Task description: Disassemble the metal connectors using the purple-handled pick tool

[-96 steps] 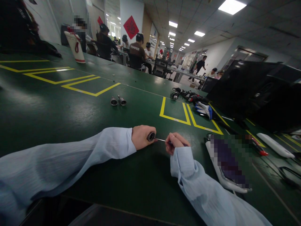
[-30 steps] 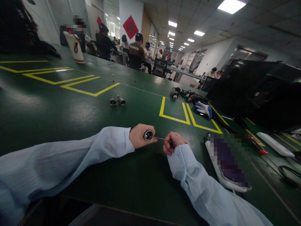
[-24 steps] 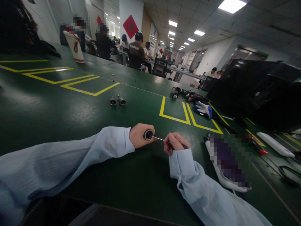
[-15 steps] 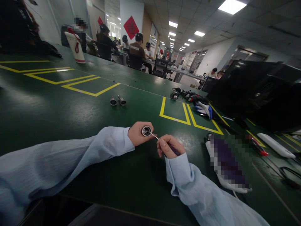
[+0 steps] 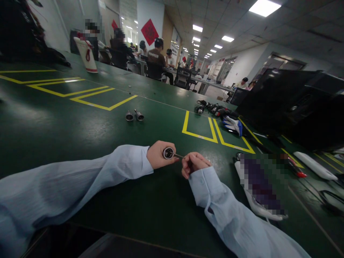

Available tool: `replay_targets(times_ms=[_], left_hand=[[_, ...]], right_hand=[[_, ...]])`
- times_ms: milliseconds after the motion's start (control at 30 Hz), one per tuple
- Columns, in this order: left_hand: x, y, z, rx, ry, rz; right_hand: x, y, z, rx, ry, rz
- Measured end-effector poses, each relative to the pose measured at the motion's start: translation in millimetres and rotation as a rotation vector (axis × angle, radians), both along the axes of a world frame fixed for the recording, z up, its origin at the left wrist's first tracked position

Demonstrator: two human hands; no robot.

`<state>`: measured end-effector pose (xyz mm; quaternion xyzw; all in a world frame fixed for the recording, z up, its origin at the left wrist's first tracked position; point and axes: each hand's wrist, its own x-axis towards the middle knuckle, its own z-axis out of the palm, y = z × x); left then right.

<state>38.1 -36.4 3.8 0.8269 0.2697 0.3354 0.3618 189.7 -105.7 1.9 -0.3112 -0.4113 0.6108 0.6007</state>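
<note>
My left hand (image 5: 159,154) is closed around a round metal cup-shaped part (image 5: 168,153), its open end turned toward me. Something dark shows inside the cup, too small to make out. In my right hand (image 5: 195,165) is a screwdriver (image 5: 179,156); its thin shaft reaches left into the cup's mouth, and the handle is hidden by fingers and palm. Beyond the hands, two similar metal cup-shaped parts (image 5: 134,115) lie side by side on the green table (image 5: 150,200).
Yellow tape outlines (image 5: 200,137) mark the table. To the right lie a white-edged device (image 5: 252,206) with a blurred-out face, a red-tipped tool (image 5: 301,174), a glove (image 5: 233,125) and a pile of dark parts (image 5: 208,106). A white cup (image 5: 87,55) stands back left; people sit beyond.
My right hand has rolled and shifted slightly right and up, so the purple handle is now hidden. The screwdriver's shaft lies flatter. My left hand and the cup-shaped part have moved down slightly.
</note>
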Motion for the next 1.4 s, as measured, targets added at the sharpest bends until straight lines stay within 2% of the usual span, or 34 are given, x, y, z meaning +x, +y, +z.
replay_targets(times_ms=[67, 167, 233, 300, 400, 467, 567, 667, 733, 800, 900, 1000, 1133, 1200, 1267, 1333, 1400], left_hand=[[0.2, 1.2, -0.1, 0.096, 0.088, 0.067], [0.0, 2.1, 0.5, 0.231, 0.250, 0.155], [-0.3, 2.1, 0.8, 0.307, 0.358, 0.209], [-0.7, 1.7, 0.9, 0.372, 0.435, 0.243], [-1.9, 1.5, 1.3, 0.403, 0.425, 0.191], [-3.2, 2.0, 1.6, 0.362, 0.340, 0.098], [-5.0, 2.9, 1.3, 0.270, 0.188, -0.021], [-5.6, 3.2, 0.8, 0.212, 0.094, -0.071], [-5.3, 2.9, 0.6, 0.183, 0.061, -0.094], [-4.7, 2.5, 0.5, 0.143, 0.035, -0.112], [-3.7, 2.0, 0.3, 0.085, 0.019, -0.108], [-3.0, 2.2, 0.3, 0.100, 0.053, -0.040], [-2.9, 3.3, 1.3, 0.194, 0.165, 0.071], [-3.2, 3.8, 1.9, 0.239, 0.219, 0.102], [-3.6, 4.1, 2.4, 0.254, 0.236, 0.114], [-4.2, 4.3, 2.7, 0.228, 0.201, 0.105], [-4.9, 4.2, 2.7, 0.170, 0.125, 0.072]], right_hand=[[-1.5, -1.8, 1.0, 0.071, -0.228, -0.169], [-6.2, -4.8, 1.6, 0.383, -0.603, -0.426], [-9.3, -6.8, 1.3, 0.566, -0.752, -0.505], [-10.6, -8.9, 1.1, 0.631, -0.820, -0.516], [-7.2, -10.5, 1.8, 0.582, -0.809, -0.441], [-2.3, -8.9, 2.4, 0.452, -0.715, -0.346], [4.6, -1.7, 0.5, 0.181, -0.404, -0.172], [7.9, 7.9, -6.3, -0.065, -0.038, 0.037], [9.0, 12.8, -12.0, -0.168, 0.109, 0.126], [10.1, 15.5, -16.3, -0.204, 0.168, 0.153], [11.9, 15.3, -17.0, -0.203, 0.169, 0.143], [11.5, 10.9, -11.6, -0.142, 0.077, 0.067], [4.1, 1.7, -5.5, 0.061, -0.266, -0.222], [-0.8, -1.9, -5.6, 0.187, -0.475, -0.390], [-4.5, -3.8, -6.9, 0.321, -0.634, -0.500], [-6.1, -4.0, -7.8, 0.394, -0.690, -0.525], [-5.6, -3.2, -8.0, 0.371, -0.622, -0.476]])
